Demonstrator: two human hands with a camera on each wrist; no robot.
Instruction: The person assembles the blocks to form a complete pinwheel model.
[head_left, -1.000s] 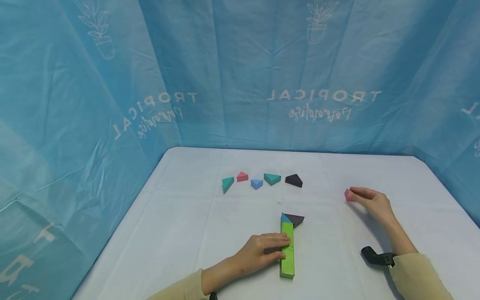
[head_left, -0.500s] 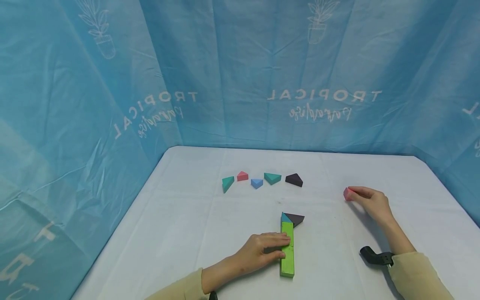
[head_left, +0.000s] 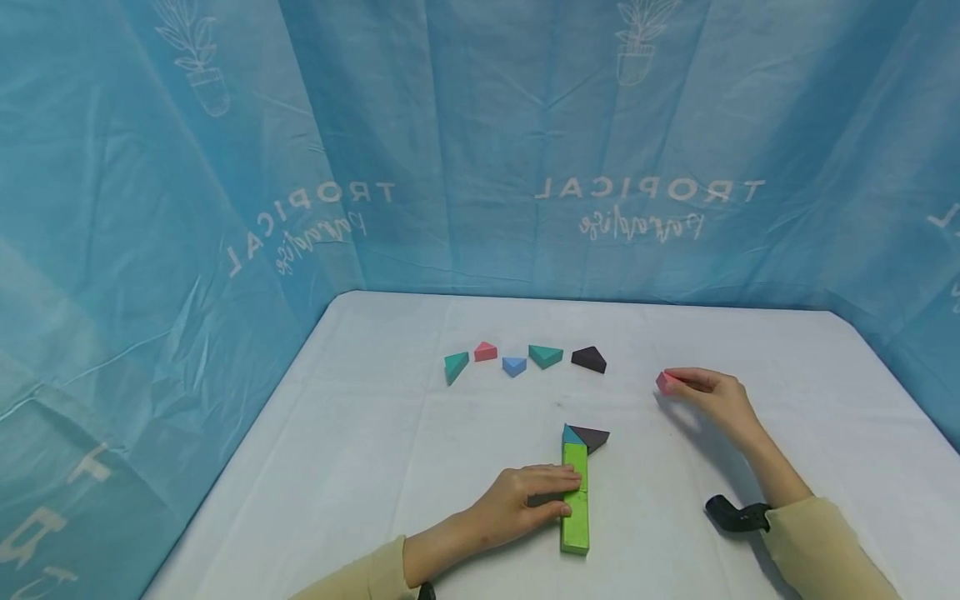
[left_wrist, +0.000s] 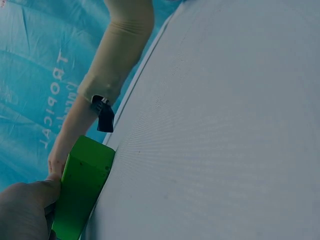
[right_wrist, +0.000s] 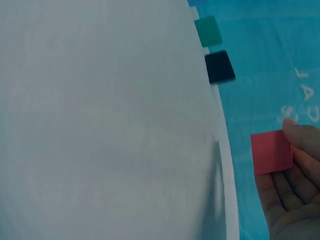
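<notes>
My left hand point(head_left: 521, 504) rests on two bright green blocks point(head_left: 574, 533) laid end to end, its fingers across the top and the thumb at the near block's left edge. In the left wrist view the thumb touches the green block point(left_wrist: 82, 187). A small blue triangular block point(head_left: 572, 435) sits at their far end, a dark wedge-shaped block point(head_left: 591, 438) beside it. Between thumb and fingers, my right hand point(head_left: 712, 402) pinches a small pink block point(head_left: 664, 383) above the table. A square face of this block point(right_wrist: 271, 152) shows in the right wrist view.
Across the back of the white table point(head_left: 360, 417) lie a green triangular block point(head_left: 455, 367), a pink one point(head_left: 485, 352), a blue one point(head_left: 513, 367), another green one point(head_left: 545, 357) and a black block point(head_left: 588, 359). A blue printed curtain point(head_left: 480, 150) hangs behind.
My right hand has moved left with the pink block, towards the row at the back. The left hand and the green blocks stay in place.
</notes>
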